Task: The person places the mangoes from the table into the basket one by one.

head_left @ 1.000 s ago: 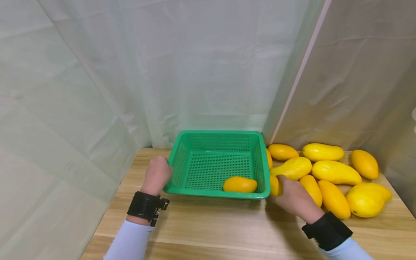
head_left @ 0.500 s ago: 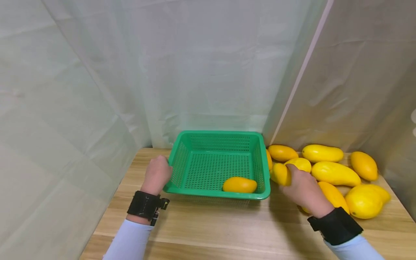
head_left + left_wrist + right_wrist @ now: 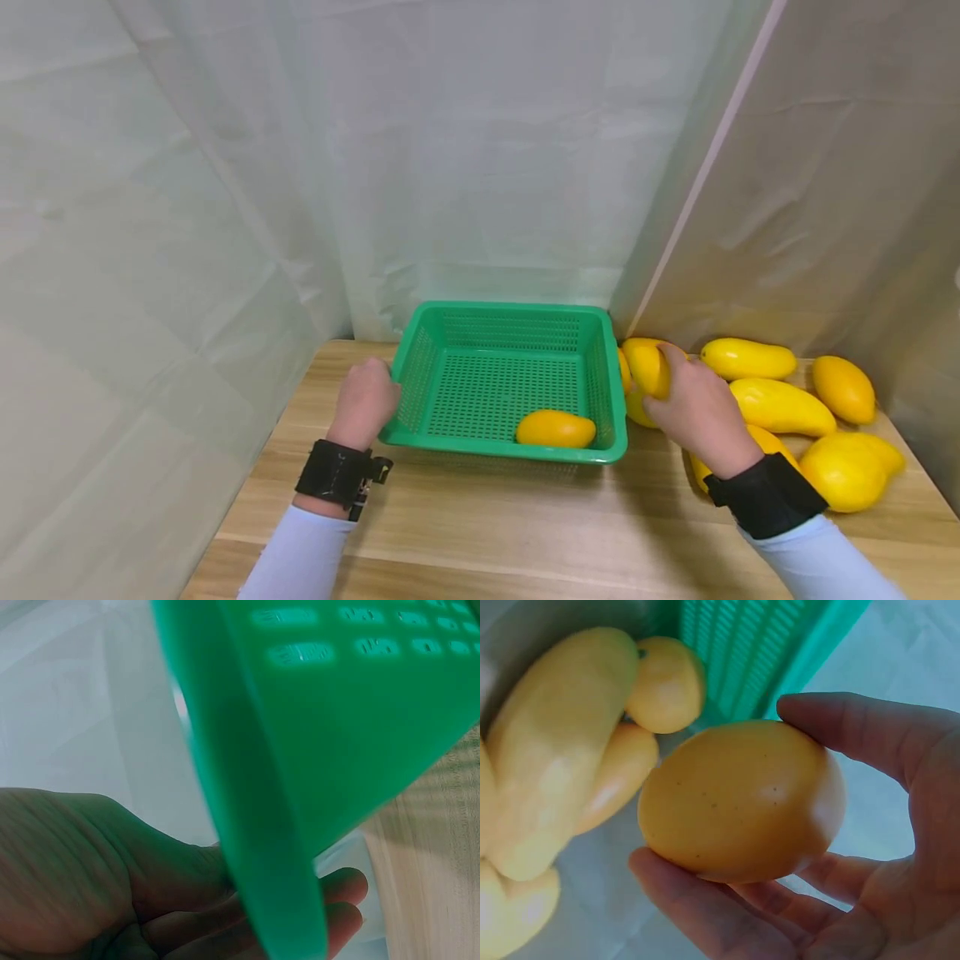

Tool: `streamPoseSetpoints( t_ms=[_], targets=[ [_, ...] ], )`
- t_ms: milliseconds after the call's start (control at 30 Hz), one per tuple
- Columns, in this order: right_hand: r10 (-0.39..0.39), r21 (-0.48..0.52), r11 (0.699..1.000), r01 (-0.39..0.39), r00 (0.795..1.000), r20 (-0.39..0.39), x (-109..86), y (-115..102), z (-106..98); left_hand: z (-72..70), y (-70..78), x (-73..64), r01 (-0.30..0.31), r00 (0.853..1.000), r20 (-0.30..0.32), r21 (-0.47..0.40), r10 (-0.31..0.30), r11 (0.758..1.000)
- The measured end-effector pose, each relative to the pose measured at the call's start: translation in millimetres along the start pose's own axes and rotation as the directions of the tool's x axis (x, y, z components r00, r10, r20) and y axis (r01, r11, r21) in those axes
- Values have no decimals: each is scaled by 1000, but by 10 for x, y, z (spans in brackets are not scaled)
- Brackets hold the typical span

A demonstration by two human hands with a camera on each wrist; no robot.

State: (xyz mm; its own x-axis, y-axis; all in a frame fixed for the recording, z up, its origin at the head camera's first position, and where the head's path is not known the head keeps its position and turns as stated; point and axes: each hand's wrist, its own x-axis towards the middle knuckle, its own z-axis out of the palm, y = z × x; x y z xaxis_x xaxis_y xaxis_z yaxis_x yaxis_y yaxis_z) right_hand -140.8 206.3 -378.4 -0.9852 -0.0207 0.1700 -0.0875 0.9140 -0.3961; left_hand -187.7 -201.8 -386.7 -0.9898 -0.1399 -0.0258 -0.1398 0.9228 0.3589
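Note:
My left hand (image 3: 363, 404) holds the left rim of a green plastic basket (image 3: 480, 379). In the left wrist view, the thumb is on one side of the rim (image 3: 255, 787) and fingertips show past the other. One orange-yellow mango (image 3: 557, 428) lies inside, in the front right corner. Just outside the basket's right wall, my right hand (image 3: 697, 408) grips another mango (image 3: 742, 802) between thumb and fingers. In the head view this held mango overlaps the yellow fruit behind it, and the hand hides part of the pile.
Several more yellow and orange mangoes, some long (image 3: 780, 406) and some rounder (image 3: 843, 389), are spread to the basket's right on the wooden table (image 3: 480, 533). Pale sheeting (image 3: 480, 167) hangs close behind the table and along both sides.
The right hand has lifted its mango from beside the basket's front right corner and moved it back along the right wall. My left hand stays on the rim.

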Motion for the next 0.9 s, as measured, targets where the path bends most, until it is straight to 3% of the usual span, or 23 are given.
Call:
streamPoseSetpoints(
  t_ms=[200,400,667,900],
  targets=[
    [-29,10,1000,29,997,-67,105,-214,-33,-8,11,-7,11,1000,4,0,-11,1000],
    [-98,2,995,98,993,-68,262,-452,8,-10,13,-6,24,1000,15,-17,-24,1000],
    [-207,12,978,207,974,89,466,-661,198,-25,32,-27,25,1000,11,-46,-24,999],
    [-307,-25,947,320,927,216,523,-758,345,-19,34,-29,35,999,16,-52,-34,998]
  ],
)
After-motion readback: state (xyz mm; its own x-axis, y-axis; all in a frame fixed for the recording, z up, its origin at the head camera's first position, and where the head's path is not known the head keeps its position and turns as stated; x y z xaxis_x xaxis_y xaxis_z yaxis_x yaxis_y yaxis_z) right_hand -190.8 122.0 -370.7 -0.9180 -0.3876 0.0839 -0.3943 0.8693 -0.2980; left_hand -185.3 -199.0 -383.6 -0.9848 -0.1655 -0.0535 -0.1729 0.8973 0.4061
